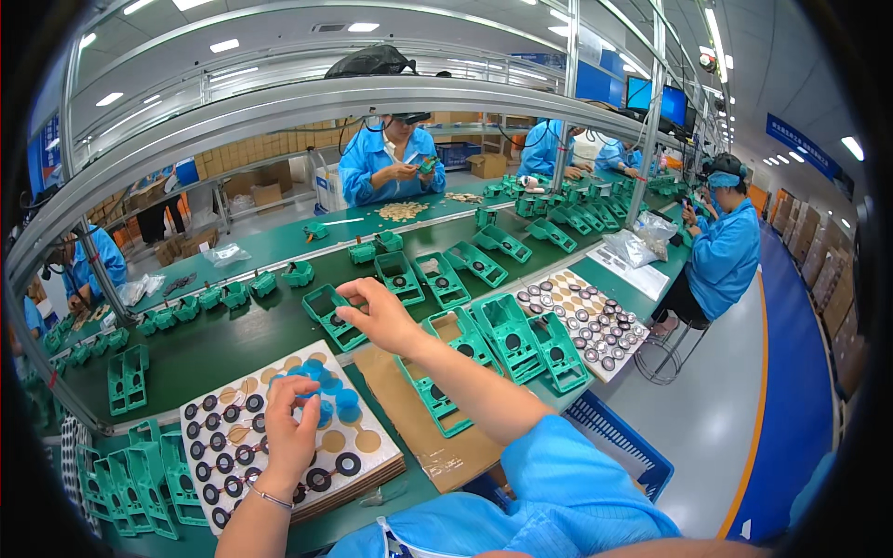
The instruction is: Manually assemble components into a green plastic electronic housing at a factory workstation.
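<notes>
My left hand (pixel 290 428) hovers over a white board (pixel 206 472) on a stack of similar sheets. Its fingers are bent toward the thumb beside several blue discs (pixel 346 398); whatever is between the fingertips is hidden. Black rings (pixel 319 479) and tan discs (pixel 366 440) cover the board in rows. My right hand (pixel 379 316) reaches over the line to a green plastic housing (pixel 326 302) with a round black part inside. Its fingers are curled down at the housing's edge, and I cannot make out what they pinch.
Several green housings (pixel 507 335) stand right of a brown cardboard sheet (pixel 446 460); more (pixel 139 479) are stacked lower left. Another board of round parts (pixel 595 325) lies right, above a blue basket (pixel 619 437). Co-workers (pixel 389 167) sit across the green belt (pixel 233 335) and at right.
</notes>
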The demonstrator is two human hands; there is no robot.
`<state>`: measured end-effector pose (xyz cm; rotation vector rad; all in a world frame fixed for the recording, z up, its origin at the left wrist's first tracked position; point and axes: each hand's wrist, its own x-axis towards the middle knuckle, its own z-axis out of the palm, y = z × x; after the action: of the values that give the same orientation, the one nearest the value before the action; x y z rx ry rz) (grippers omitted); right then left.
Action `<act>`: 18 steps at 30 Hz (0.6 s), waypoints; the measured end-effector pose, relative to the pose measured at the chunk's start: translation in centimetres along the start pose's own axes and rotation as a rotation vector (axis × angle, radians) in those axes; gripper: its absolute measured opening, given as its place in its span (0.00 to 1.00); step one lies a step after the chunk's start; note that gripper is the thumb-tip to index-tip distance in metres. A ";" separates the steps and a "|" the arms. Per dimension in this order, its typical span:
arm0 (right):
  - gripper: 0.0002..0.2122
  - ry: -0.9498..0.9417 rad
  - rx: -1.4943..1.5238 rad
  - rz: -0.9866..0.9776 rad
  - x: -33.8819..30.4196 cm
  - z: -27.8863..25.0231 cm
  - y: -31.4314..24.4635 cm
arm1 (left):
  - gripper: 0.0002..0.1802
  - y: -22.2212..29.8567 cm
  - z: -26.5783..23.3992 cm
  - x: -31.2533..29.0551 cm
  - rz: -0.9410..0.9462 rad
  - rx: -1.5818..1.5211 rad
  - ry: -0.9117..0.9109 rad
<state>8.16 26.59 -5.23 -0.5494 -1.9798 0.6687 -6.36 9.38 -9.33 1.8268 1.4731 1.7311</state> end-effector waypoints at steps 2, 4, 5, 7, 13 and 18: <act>0.13 0.012 0.039 -0.009 -0.3 0.2 -0.4 | 0.09 -0.2 0.1 0.0 0.000 -0.001 -0.001; 0.12 0.024 0.077 -0.019 -0.5 0.4 -0.9 | 0.08 -0.2 0.2 0.0 -0.004 -0.006 0.006; 0.12 0.014 0.090 -0.011 -0.5 0.4 -1.2 | 0.08 -0.2 0.1 0.0 -0.003 -0.005 0.006; 0.11 0.005 0.105 -0.005 -0.6 0.6 -1.4 | 0.07 0.1 0.0 0.0 -0.087 -0.025 -0.076; 0.09 0.008 0.201 0.005 -0.7 1.6 -1.1 | 0.14 0.7 0.4 -0.8 0.335 0.456 -0.475; 0.07 0.022 0.192 -0.024 -0.8 2.4 -0.3 | 0.16 1.1 0.1 -0.8 0.299 0.511 -0.583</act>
<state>6.35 25.34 -6.55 -0.4141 -1.8740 0.8236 -5.56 8.30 -9.01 2.6225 1.5140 0.7999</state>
